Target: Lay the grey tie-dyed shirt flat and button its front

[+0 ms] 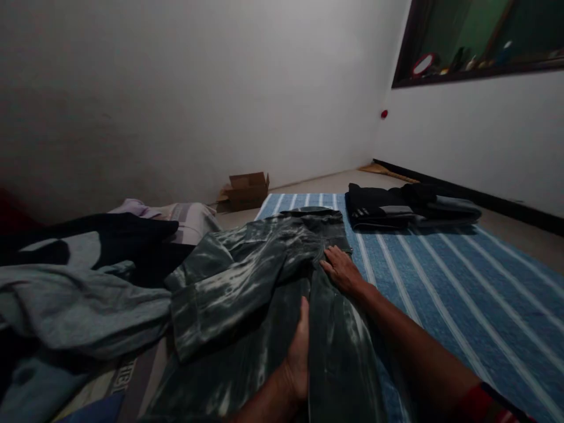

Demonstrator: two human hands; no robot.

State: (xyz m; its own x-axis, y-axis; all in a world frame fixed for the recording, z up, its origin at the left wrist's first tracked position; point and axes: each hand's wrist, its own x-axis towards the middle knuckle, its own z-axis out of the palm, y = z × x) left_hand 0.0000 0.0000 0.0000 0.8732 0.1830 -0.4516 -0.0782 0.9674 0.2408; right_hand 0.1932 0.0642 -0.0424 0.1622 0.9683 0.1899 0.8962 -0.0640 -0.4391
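A dark grey-green garment with pale streaks (238, 276) is spread over the bedding, one sleeve folded across its left part. My right hand (341, 267) rests palm down on its upper right part, near the collar, fingers slightly spread. Lower down, my left hand (299, 349) stands on edge against the garment's front, beside a long vertical edge of cloth. Its fingers point away from me, and whether they pinch any fabric is hidden.
Piled clothes (88, 305) lie at the left. Folded dark clothes (379, 208) sit at the far side of the blue striped sheet (440, 282). A cardboard box (249, 191) stands by the wall, and a window (476, 41) is at the upper right.
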